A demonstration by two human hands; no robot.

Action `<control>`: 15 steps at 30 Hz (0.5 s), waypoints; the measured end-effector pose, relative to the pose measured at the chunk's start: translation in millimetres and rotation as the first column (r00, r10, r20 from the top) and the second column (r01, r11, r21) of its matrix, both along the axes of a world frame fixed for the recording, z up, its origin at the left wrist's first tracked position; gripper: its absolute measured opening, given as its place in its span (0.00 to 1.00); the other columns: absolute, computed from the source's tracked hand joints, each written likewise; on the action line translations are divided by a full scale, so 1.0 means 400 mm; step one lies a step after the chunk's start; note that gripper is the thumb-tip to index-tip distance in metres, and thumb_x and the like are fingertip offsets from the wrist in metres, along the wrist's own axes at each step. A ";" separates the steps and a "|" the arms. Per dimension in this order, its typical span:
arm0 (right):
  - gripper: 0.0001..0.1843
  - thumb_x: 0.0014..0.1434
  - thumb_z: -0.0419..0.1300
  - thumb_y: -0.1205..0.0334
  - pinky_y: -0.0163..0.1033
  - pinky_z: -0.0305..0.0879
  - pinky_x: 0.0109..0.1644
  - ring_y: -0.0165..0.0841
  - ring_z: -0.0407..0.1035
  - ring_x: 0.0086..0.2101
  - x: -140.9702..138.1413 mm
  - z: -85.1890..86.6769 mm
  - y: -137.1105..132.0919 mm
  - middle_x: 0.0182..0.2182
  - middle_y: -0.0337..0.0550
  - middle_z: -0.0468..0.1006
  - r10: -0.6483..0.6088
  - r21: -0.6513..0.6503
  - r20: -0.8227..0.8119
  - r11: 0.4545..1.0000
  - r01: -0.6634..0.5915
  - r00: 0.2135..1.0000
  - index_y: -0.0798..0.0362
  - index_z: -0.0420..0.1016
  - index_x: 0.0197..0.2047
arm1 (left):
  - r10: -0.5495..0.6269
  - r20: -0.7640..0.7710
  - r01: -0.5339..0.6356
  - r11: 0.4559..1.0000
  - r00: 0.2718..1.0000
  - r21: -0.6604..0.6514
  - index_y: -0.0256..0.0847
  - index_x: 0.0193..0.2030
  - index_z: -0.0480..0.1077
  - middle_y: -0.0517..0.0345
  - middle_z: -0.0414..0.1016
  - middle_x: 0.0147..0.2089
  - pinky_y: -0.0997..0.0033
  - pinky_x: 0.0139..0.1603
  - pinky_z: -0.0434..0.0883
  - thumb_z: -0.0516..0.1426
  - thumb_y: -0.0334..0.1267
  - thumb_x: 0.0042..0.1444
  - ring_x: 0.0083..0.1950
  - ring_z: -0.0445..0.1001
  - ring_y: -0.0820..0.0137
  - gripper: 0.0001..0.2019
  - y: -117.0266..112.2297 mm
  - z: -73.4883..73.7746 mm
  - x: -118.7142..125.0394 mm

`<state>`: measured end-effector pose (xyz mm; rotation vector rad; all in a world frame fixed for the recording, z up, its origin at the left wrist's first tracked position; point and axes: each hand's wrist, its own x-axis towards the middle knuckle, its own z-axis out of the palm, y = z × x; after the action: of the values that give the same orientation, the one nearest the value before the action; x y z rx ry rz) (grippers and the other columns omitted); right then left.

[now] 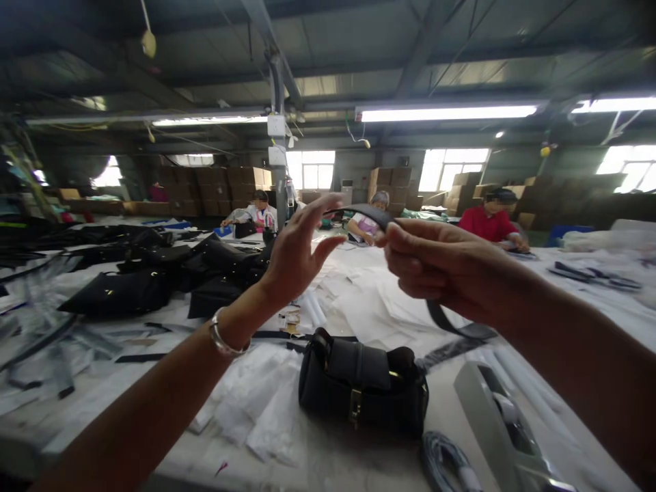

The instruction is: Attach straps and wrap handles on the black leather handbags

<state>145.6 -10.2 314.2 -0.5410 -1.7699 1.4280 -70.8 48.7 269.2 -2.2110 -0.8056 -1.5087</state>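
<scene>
A long, thin, flexible black strap (366, 210) is raised above the worktable at about twelve o'clock from a small black handbag with a gold-coloured clasp (356, 393). The person's right hand (441, 266) is closed on the strap, thumb pressed against bent fingers; from this pinch one length points to about nine o'clock in a shallow arch, its long axis nearly level, reaching the fingertips of the left hand (297, 253). That hand is spread, fingers stretched and thumb well apart from them; whether its fingertips touch the strap cannot be told. Another length drops below the right hand towards five o'clock, then bends round to three. The handbag sits on the white tabletop (348, 465) with its long axis running roughly from nine to three and its clasp facing six, where tabletop shows between it and the near edge. Around the handbag, crumpled translucent white plastic bags (256, 403) lie at nine o'clock and a heap of finished-looking black handbags (205, 273) at ten, while loose white sheets (389, 294) spread at one. On its other side, a long grey tool-like holder (476, 396) stands at three and a grey coil of cord (445, 461) lies close by at four, bounding the room there.
</scene>
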 end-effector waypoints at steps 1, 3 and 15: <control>0.09 0.63 0.62 0.55 0.26 0.44 0.17 0.19 0.45 0.16 0.025 -0.015 -0.001 0.20 0.29 0.62 -0.064 -0.015 -0.050 0.998 0.063 0.997 0.52 0.76 0.38 | 0.009 0.047 -0.005 0.996 0.999 -0.085 0.40 0.66 0.56 0.46 0.67 0.63 0.66 0.53 0.71 0.58 0.41 0.62 0.58 0.71 0.64 0.28 0.015 -0.054 -0.007; 0.10 0.63 0.61 0.53 0.27 0.37 0.16 0.20 0.42 0.15 0.072 -0.050 -0.001 0.19 0.29 0.60 -0.180 -0.036 -0.084 0.983 0.177 0.980 0.49 0.76 0.42 | 0.052 -0.140 -0.102 0.920 0.989 -0.378 0.39 0.66 0.57 0.45 0.73 0.57 0.65 0.51 0.72 0.61 0.42 0.60 0.53 0.74 0.63 0.30 0.038 -0.177 -0.022; 0.20 0.55 0.66 0.47 0.30 0.63 0.26 0.25 0.65 0.25 0.130 -0.228 0.016 0.36 0.44 0.78 -0.401 0.027 0.145 0.915 0.402 0.905 0.54 0.78 0.44 | -0.371 -0.579 -0.221 0.672 0.726 -0.707 0.47 0.33 0.80 0.58 0.79 0.32 0.70 0.39 0.67 0.72 0.29 0.37 0.36 0.76 0.63 0.15 0.085 -0.337 -0.012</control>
<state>197.8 -3.7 223.1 -0.9744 -1.6448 1.1242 -75.7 82.9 134.6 -3.0991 -1.1783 -0.1738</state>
